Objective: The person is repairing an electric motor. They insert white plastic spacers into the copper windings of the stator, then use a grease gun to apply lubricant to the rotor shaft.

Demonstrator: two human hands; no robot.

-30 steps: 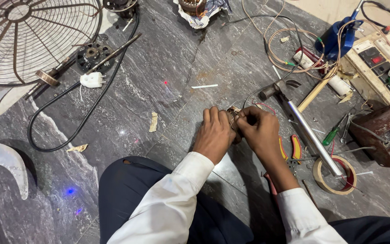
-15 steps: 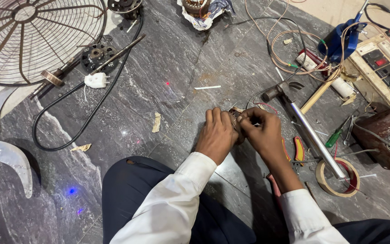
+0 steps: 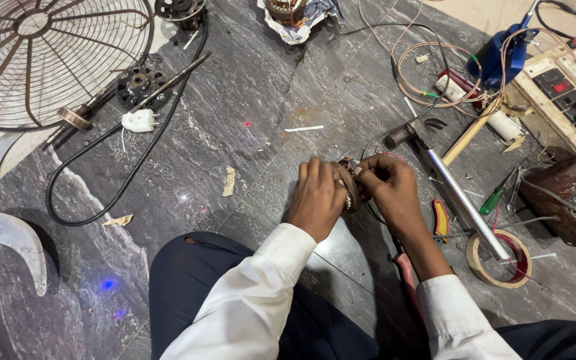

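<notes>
Dark grey marble floor [image 3: 248,87], veined, carries everything; person sits on it. Small round brownish metal part with copper-coloured windings [image 3: 349,189] sits mid-floor, clamped between both hands. Left hand [image 3: 316,199] curled around its left side, fingers closed on it. Right hand [image 3: 389,190] pinches it from the right, fingertips closed at its top edge. Thin dark wire [image 3: 375,140] loops off the part toward the far edge.

Just right of the right hand: claw hammer with shiny steel handle [image 3: 458,197], head pointing to the far side, handle end resting over a roll of beige tape [image 3: 498,261]. Red-and-yellow plier handles [image 3: 441,219] lie between hand and hammer. Green-handled screwdriver [image 3: 493,199] beyond the hammer, rusty metal cover [image 3: 565,190] near the right edge. Cream switchboard with sockets [image 3: 561,83] at the far right corner. Far left corner: round wire fan guard [image 3: 48,53]; translucent fan blade [image 3: 8,233] at the left edge. White plug on black cable [image 3: 140,121] between guard and hands
</notes>
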